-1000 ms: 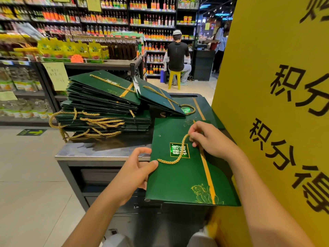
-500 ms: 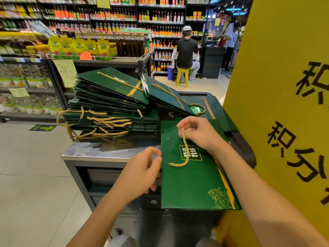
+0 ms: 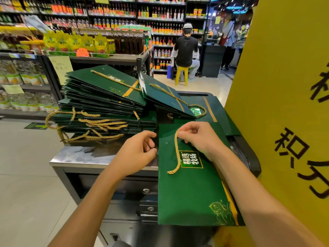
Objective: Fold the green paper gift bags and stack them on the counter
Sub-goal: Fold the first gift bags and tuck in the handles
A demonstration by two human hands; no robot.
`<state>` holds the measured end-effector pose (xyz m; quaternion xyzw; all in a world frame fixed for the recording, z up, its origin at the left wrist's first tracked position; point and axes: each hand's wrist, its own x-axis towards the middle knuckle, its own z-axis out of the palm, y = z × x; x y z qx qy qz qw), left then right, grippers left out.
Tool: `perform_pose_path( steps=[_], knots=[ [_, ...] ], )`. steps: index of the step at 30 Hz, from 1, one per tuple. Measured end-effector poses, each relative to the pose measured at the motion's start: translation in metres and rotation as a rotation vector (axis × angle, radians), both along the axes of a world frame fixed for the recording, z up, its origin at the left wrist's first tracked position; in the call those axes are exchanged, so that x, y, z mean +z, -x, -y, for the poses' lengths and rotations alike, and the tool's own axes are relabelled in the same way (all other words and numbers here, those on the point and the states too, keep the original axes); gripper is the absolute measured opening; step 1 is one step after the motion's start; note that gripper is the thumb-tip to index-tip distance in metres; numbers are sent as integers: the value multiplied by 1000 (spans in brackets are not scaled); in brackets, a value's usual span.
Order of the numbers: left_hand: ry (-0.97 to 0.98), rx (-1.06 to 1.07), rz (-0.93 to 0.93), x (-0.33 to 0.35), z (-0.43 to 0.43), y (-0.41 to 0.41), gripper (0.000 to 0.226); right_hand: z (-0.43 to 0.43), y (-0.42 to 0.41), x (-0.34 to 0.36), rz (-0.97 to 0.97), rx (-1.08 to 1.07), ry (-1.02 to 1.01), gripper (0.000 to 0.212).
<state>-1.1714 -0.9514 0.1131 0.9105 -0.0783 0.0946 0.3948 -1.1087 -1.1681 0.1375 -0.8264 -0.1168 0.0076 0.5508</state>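
Green paper gift bags (image 3: 106,102) lie folded in a tall stack at ten o'clock on the steel counter (image 3: 80,157); one more flat bag (image 3: 192,191) at five o'clock apparently awaits stacking, right hand (image 3: 200,138) pinching its gold rope handle (image 3: 176,154), left hand (image 3: 140,150) loosely curled, empty, beside it.

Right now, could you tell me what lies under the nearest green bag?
The green bag lies on the steel counter, its near half overhanging; whatever it covers is hidden.

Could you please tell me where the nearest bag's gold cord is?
Head view, centre: the cord trails from the right hand down the bag's front.
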Motion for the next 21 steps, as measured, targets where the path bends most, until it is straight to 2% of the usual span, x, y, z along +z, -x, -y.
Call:
perform_pose_path(
  steps=[6, 10, 15, 21],
  knots=[
    [-31, -34, 39, -5, -2, -3, 25, -12, -3, -1, 40, 43, 45, 8],
    [10, -6, 80, -10, 0, -3, 24, -10, 2, -11, 115, 109, -50, 11],
    [85, -28, 87, -14, 0, -4, 22, -5, 6, -15, 187, 154, -77, 13],
    [153, -61, 77, -15, 0, -2, 20, -4, 8, -17, 171, 160, -248, 15]
  ],
)
